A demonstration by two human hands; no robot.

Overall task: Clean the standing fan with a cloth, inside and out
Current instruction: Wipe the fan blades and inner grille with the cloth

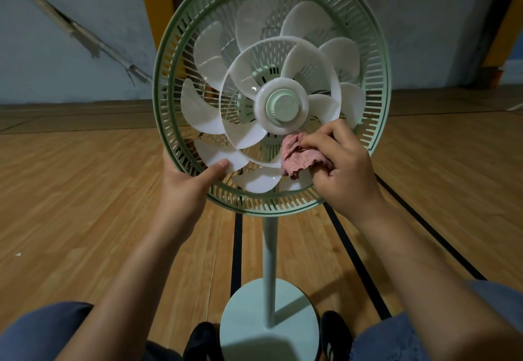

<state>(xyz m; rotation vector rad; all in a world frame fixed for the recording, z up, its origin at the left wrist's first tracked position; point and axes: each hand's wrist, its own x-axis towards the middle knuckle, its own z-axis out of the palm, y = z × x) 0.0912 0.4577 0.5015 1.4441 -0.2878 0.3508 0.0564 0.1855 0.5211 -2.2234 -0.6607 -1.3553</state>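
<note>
Left hand (188,179) grips the fan's open guard rim (167,145) while right hand (339,162) pinches a pink cloth (300,157) against lower blades (260,179); outside seemingly remains.

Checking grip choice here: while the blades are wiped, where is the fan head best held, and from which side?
Best hold looks like the green guard rim at its lower left, from the outside edge. The left hand already wraps it there, opposite the right hand working the pink cloth on the blades.

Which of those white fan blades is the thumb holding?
The outer blade at the lower left: the left hand's thumb presses on its tip, at the green guard's rim. The right hand holds the pink cloth against other blades.
</note>
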